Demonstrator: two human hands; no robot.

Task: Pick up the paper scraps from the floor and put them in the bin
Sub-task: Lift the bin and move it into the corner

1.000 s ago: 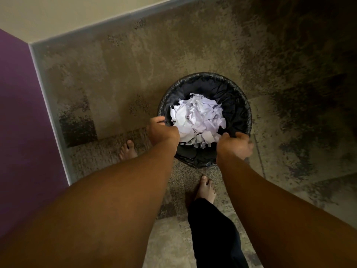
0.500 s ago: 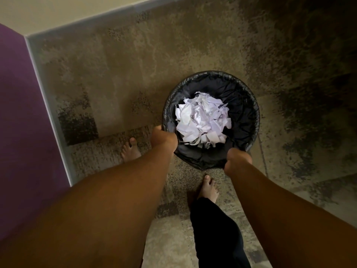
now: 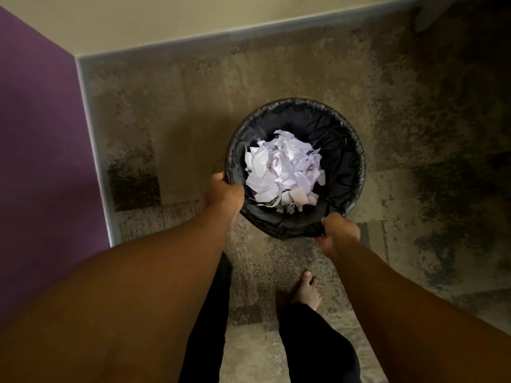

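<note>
A round black bin (image 3: 343, 150) lined with a black plastic bag holds a heap of white paper scraps (image 3: 284, 172). My left hand (image 3: 224, 192) grips the bin's left rim, fingers curled over the edge. My right hand (image 3: 340, 230) grips the near right rim, pinching the liner. Both arms reach forward from the bottom of the view. No scraps show on the carpet around the bin.
Mottled brown carpet (image 3: 179, 111) covers the floor. A purple wall (image 3: 41, 134) stands on the left and a beige wall (image 3: 166, 20) at the back, meeting in a corner with a grey skirting (image 3: 91, 139). My bare right foot (image 3: 307, 291) and dark trouser legs are below the bin.
Both hands have stayed on the rim while the bin and I have moved away from the corner; my left foot is now hidden under my arm, and the right foot has stepped back.
</note>
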